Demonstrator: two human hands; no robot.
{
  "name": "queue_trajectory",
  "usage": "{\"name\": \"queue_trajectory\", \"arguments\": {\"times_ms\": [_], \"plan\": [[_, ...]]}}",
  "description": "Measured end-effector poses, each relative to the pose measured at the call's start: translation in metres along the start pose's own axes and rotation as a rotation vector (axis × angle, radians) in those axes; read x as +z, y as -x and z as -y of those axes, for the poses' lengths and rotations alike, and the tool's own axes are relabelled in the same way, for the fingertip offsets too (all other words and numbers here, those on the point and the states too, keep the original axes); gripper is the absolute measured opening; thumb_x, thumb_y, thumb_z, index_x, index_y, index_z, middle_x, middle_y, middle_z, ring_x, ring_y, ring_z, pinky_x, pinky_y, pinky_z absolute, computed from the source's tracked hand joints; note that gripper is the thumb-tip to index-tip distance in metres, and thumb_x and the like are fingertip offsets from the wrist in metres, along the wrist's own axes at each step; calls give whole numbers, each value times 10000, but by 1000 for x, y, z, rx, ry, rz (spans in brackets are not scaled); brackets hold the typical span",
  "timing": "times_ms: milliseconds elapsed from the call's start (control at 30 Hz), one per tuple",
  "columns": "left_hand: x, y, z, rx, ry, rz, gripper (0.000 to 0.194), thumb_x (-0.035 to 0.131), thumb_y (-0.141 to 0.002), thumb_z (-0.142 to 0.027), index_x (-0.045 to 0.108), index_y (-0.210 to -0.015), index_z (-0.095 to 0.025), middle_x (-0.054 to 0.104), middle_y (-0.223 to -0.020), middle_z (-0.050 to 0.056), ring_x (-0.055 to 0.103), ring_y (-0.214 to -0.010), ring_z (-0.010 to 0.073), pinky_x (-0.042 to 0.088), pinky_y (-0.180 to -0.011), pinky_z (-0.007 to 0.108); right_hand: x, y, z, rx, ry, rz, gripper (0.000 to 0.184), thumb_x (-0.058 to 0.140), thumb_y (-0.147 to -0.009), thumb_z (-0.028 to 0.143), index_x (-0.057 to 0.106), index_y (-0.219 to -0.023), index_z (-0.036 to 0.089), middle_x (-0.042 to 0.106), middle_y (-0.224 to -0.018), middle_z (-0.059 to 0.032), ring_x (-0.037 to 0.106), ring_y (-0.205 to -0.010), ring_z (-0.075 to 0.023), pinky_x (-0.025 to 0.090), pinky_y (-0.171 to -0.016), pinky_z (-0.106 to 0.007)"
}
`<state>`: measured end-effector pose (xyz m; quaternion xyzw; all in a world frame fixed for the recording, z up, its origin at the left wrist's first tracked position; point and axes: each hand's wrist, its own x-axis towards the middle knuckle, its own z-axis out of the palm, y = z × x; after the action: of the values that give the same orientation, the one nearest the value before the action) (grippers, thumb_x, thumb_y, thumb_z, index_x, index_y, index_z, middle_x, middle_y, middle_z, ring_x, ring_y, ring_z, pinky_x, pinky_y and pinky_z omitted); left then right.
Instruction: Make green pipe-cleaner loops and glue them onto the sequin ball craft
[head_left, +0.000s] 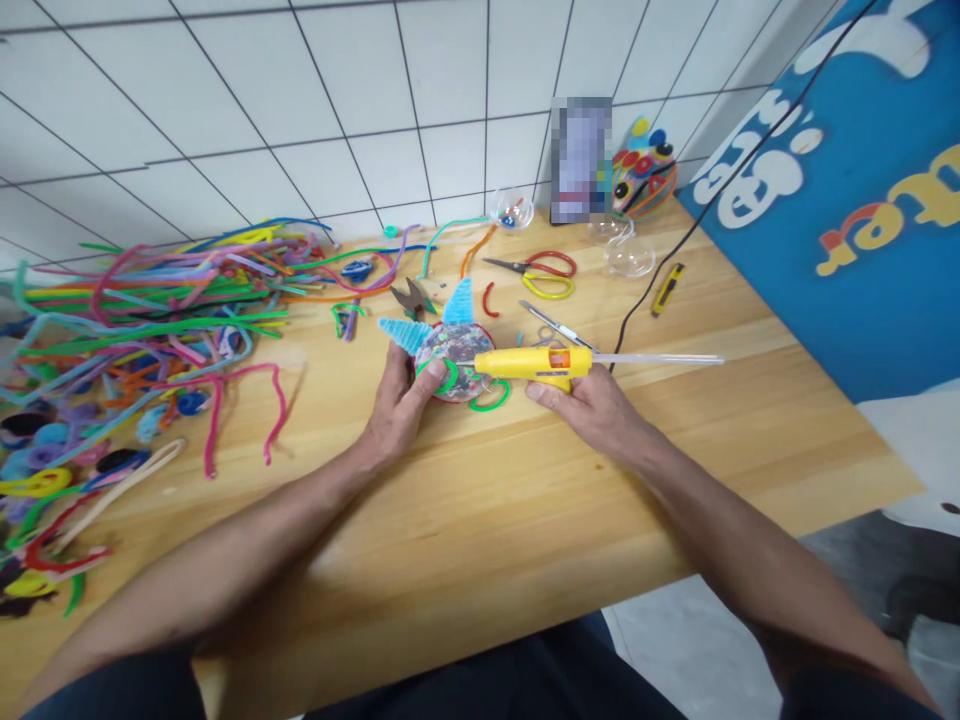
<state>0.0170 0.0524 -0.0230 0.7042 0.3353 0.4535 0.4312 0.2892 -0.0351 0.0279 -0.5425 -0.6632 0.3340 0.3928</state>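
Note:
My left hand [406, 393] is closed around the left side of a round, colourful patterned craft piece [469, 343]. Two light-blue pipe-cleaner ears [458, 302] stick up from its top, and a green pipe-cleaner ring [448, 376] lies on it beside my thumb. My right hand [592, 408] grips a yellow glue gun [532, 364], held level with its nozzle pointing left at the face of the craft piece. A clear glue stick [667, 359] juts out of the gun's back end. Another green pipe-cleaner loop [490, 396] sits just below the nozzle.
Pipe cleaners [172, 290] are heaped across the left of the wooden table [450, 540]. Behind the work lie pliers [411, 297], scissors [540, 272] and a pen-like tool [556, 322]. Clear plastic domes [628, 257] and a yellow utility knife [667, 290] are further right. A black cable [675, 250] crosses there.

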Motion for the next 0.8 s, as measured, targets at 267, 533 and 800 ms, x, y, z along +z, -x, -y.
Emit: {"name": "queue_trajectory", "arguments": {"times_ms": [267, 533, 800], "plan": [[-1, 0, -2, 7, -25, 10, 509, 626, -1085, -648, 593, -1404, -253, 686, -1387, 92, 665, -1286, 291, 593, -1155, 470, 2, 2, -4, 40, 36, 0, 497, 694, -1016, 654, 609, -750, 243, 510, -650, 35, 457, -621, -157, 366, -598, -312], [-1, 1, 0, 2, -29, 9, 498, 617, -1093, -627, 576, -1429, -262, 691, -1393, 92, 664, -1294, 296, 585, -1156, 488, -4, 4, -7, 14, 50, 49, 326, 687, -1038, 526, 742, -890, 240, 678, -770, -22, 679, -863, -257, 553, -813, -385], [0, 0, -2, 9, -22, -5, 521, 637, -1077, -651, 610, -1401, -243, 711, -1328, 85, 683, -1237, 282, 603, -1115, 462, 1, 4, -5, 6, 59, 5, 378, 664, -1048, 572, 716, -885, 235, 633, -732, 10, 559, -670, -182, 454, -649, -329]]}}
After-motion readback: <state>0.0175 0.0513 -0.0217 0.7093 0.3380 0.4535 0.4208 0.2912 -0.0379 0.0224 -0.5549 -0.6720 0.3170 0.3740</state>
